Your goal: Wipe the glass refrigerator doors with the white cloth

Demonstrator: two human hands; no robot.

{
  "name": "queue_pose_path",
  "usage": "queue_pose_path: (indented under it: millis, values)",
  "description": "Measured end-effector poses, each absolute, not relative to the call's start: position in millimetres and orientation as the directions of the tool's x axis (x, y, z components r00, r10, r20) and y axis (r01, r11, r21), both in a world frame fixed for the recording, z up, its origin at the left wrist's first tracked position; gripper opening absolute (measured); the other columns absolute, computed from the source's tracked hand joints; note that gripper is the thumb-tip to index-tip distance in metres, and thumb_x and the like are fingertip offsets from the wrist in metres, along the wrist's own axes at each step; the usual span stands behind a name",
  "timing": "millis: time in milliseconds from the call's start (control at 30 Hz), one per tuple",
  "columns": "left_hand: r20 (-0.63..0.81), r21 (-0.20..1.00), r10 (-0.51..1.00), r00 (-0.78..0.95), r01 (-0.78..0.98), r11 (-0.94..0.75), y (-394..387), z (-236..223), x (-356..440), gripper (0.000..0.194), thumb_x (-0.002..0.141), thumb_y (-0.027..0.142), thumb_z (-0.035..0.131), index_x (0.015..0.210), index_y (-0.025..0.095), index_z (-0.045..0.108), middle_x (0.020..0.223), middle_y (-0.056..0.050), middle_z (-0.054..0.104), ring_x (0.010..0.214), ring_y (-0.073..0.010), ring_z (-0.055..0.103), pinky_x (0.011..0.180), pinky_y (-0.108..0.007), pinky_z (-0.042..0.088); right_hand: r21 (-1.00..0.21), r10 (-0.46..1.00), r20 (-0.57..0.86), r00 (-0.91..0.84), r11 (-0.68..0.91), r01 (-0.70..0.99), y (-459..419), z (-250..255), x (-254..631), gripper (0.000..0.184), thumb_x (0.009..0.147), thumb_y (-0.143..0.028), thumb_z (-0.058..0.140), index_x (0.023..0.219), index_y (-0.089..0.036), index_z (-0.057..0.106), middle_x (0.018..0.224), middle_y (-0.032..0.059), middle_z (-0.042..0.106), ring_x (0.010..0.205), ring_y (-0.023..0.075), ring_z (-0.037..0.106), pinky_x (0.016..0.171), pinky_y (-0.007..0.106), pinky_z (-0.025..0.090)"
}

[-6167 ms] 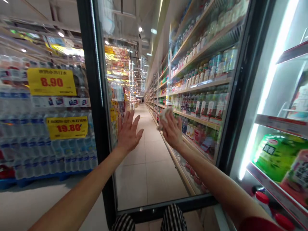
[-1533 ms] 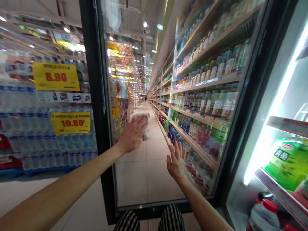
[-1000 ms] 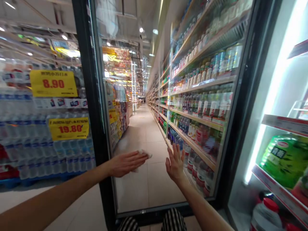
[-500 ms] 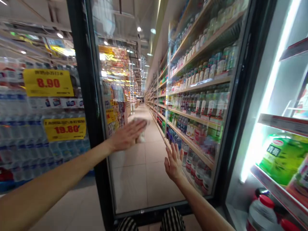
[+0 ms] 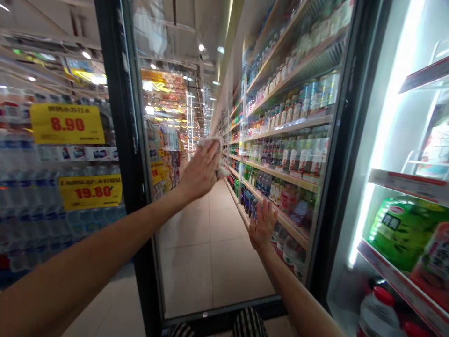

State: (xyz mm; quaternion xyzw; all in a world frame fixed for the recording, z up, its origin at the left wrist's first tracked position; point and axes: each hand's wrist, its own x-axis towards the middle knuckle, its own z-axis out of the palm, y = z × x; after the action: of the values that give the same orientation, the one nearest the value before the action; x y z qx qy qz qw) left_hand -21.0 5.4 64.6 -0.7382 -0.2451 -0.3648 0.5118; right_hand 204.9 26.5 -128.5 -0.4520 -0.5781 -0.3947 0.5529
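Note:
A glass door with a black frame (image 5: 121,107) stands open in front of me. My left hand (image 5: 200,172) holds a pale cloth (image 5: 221,172) flat against the glass. The cloth shows around its fingertips and right side; the rest is under the palm. Lower and to the right, my right hand (image 5: 262,225) is held up to the glass with fingers stretched out and nothing in it. Bottle shelves and an aisle show in the glass behind both hands.
Right of the door is a lit fridge interior with a green bottle (image 5: 403,234) on a shelf and red-capped bottles (image 5: 379,311) below. At left are stacked water bottles with yellow price signs (image 5: 66,124). My knees in striped cloth (image 5: 249,323) are at the bottom.
My left hand has moved up and to the right across the glass with the cloth. My right hand has shifted slightly right, its fingers still stretched out.

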Motion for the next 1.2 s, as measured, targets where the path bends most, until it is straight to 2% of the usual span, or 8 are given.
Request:
queue_pose_path:
  millis: [200,400,600,767,833,967,1133,1200]
  values:
    - [0.192,-0.868,-0.094,0.977,0.124,-0.481,8,16,3,0.049,0.087,0.023,0.037,0.134,0.010,0.034,0.145,-0.008,0.030,0.137,-0.0160,0.016,0.113,-0.033,0.021,-0.024,0.105,0.994,-0.005,0.268,0.963,24,-130,206,0.064,0.085,-0.019,0.041,0.143,-0.019,0.013,0.148,0.0122,0.023,0.137,0.0270,0.017,0.106,0.056,0.021]
    - [0.709,-0.633,0.003,0.705,0.639,-0.438,11,53,19,0.054,0.084,0.016,0.037,0.136,0.005,0.028,0.145,-0.016,0.026,0.138,-0.0244,0.011,0.112,-0.046,0.018,-0.006,0.093,0.995,-0.020,0.272,0.962,26,-133,210,0.063,0.086,-0.019,0.039,0.143,-0.020,0.012,0.149,0.0119,0.020,0.137,0.0271,0.018,0.106,0.056,0.022]
    - [0.268,-0.842,-0.098,0.958,0.184,-0.507,14,31,31,0.053,0.085,0.022,0.039,0.135,0.006,0.031,0.144,-0.010,0.029,0.137,-0.0164,0.013,0.114,-0.034,0.019,-0.002,0.124,0.992,-0.034,0.283,0.959,25,-133,212,0.064,0.085,-0.018,0.040,0.143,-0.021,0.012,0.148,0.0114,0.023,0.138,0.0263,0.016,0.107,0.055,0.021]
    - [0.732,-0.626,-0.029,0.681,0.655,-0.423,16,62,45,0.053,0.085,0.018,0.034,0.135,0.003,0.028,0.145,-0.016,0.025,0.138,-0.0239,0.007,0.113,-0.045,0.018,0.004,0.130,0.990,-0.047,0.312,0.950,24,-135,215,0.064,0.084,-0.017,0.041,0.142,-0.020,0.014,0.148,0.0115,0.023,0.138,0.0258,0.015,0.107,0.055,0.020]
    - [0.694,-0.665,-0.049,0.718,0.614,-0.425,16,58,49,0.052,0.085,0.017,0.034,0.134,0.002,0.030,0.144,-0.017,0.026,0.138,-0.0247,0.008,0.112,-0.046,0.019,0.009,0.137,0.989,-0.056,0.323,0.946,23,-137,217,0.064,0.084,-0.016,0.040,0.142,-0.020,0.015,0.148,0.0114,0.024,0.138,0.0259,0.015,0.107,0.055,0.021]
    - [0.288,-0.860,-0.125,0.949,0.199,-0.469,17,42,55,0.048,0.087,0.019,0.035,0.133,0.006,0.034,0.143,-0.011,0.032,0.137,-0.0179,0.017,0.113,-0.036,0.020,0.057,0.158,0.980,-0.118,0.344,0.937,20,-139,230,0.063,0.083,-0.015,0.041,0.141,-0.024,0.018,0.148,0.0092,0.023,0.137,0.0256,0.019,0.106,0.053,0.024]
    - [0.665,-0.679,-0.047,0.745,0.577,-0.455,20,60,78,0.050,0.088,0.023,0.036,0.133,0.003,0.033,0.144,-0.015,0.028,0.137,-0.0245,0.016,0.112,-0.044,0.020,-0.144,0.115,0.986,0.118,0.254,0.956,22,-136,245,0.060,0.086,-0.019,0.038,0.142,-0.023,0.016,0.147,0.0133,0.025,0.136,0.0265,0.022,0.105,0.057,0.022]
    - [0.627,-0.704,-0.057,0.777,0.534,-0.469,20,55,89,0.048,0.088,0.021,0.036,0.131,0.002,0.035,0.143,-0.017,0.029,0.136,-0.0246,0.018,0.112,-0.044,0.020,-0.175,0.129,0.981,0.146,0.253,0.951,24,-135,245,0.060,0.087,-0.020,0.037,0.142,-0.020,0.015,0.146,0.0146,0.026,0.137,0.0266,0.019,0.105,0.058,0.022]
